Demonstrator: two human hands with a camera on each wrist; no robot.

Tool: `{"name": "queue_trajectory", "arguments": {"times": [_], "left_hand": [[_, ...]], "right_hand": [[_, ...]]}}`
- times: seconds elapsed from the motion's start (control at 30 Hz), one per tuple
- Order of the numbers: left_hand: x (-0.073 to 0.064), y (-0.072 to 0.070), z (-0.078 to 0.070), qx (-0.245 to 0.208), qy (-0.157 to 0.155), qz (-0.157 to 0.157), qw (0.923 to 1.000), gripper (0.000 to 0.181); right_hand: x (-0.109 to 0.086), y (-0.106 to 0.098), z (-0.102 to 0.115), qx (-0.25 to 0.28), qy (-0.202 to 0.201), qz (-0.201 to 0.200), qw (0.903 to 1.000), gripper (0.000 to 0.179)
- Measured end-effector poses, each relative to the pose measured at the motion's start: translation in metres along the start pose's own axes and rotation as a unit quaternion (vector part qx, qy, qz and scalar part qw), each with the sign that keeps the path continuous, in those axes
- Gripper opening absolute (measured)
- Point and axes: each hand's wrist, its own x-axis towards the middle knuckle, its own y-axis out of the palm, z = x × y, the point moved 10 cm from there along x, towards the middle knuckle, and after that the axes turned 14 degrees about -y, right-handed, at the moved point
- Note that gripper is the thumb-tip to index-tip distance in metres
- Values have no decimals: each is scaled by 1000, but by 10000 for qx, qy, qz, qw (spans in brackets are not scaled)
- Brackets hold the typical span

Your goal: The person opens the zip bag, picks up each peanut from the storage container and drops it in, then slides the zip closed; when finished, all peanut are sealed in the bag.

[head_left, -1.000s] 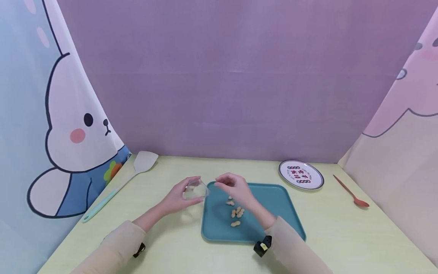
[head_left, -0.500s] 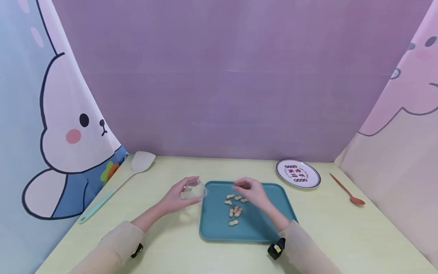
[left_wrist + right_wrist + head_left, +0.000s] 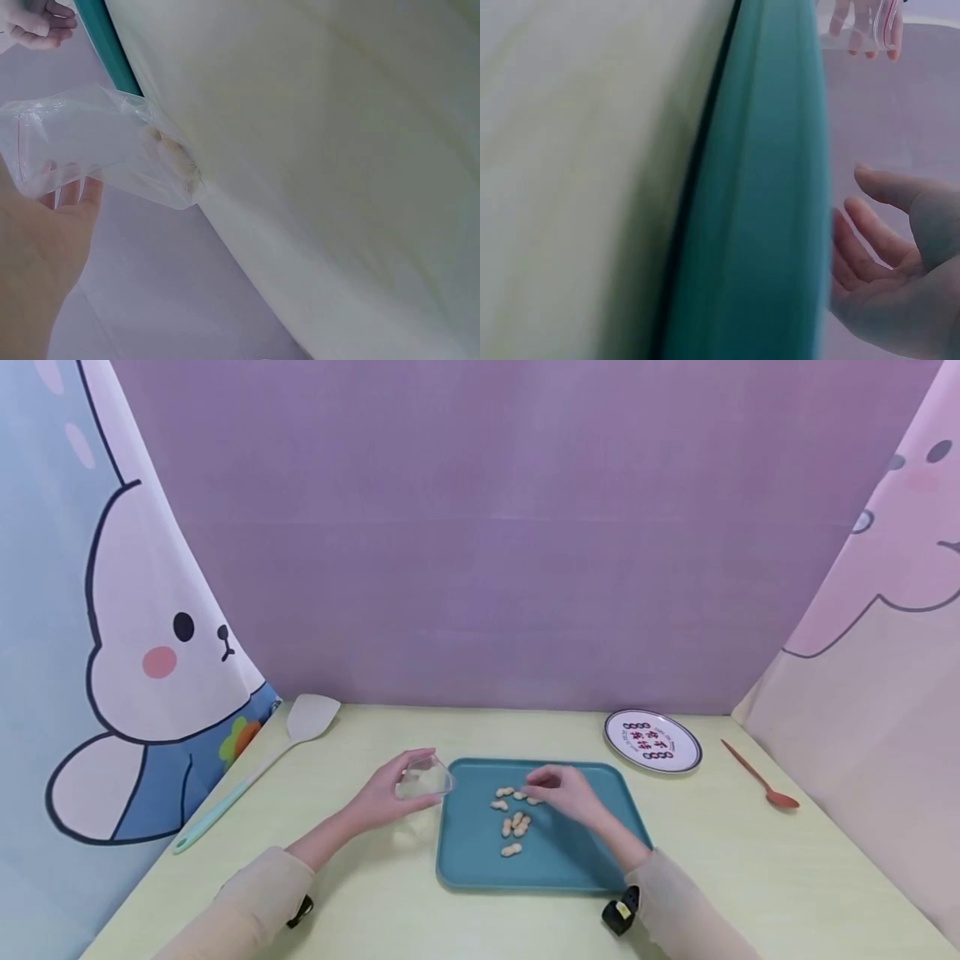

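Note:
My left hand (image 3: 378,797) grips a clear zip bag (image 3: 423,781) with its mouth turned to the right, just left of the teal tray (image 3: 547,870). Inside the bag, peanuts (image 3: 180,161) in their shells lie at the bottom in the left wrist view. My right hand (image 3: 566,793) is over the tray, its fingertips close to the back row of unshelled peanuts and overlapping one of them. In the right wrist view its thumb (image 3: 889,186) stands apart from the bent fingers, with nothing seen between them. Several more peanuts (image 3: 517,824) are scattered on the tray's left half.
A long-handled spatula (image 3: 311,718) lies along the table's left side. At the back right are a white plate (image 3: 648,727) with red print and a reddish-brown spoon (image 3: 782,800). A purple curtain (image 3: 480,543) hangs behind the table.
My right hand has moved from beside the bag's mouth to the right, then down toward the back peanuts. The left hand holds the bag in much the same place.

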Motion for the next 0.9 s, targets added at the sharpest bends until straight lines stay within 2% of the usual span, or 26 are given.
{"name": "queue_trajectory", "arguments": {"times": [0.37, 0.57, 0.9], "left_hand": [[1, -1, 2, -87, 85, -24, 9999, 67], [1, 0, 2, -35, 53, -35, 10000, 67], [0, 0, 1, 24, 82, -44, 10000, 67]], "right_hand": [[-8, 2, -16, -638, 543, 347, 9959, 30], [-10, 0, -23, -886, 781, 261, 9927, 24], [-13, 4, -21, -924, 854, 395, 9913, 10]]}}
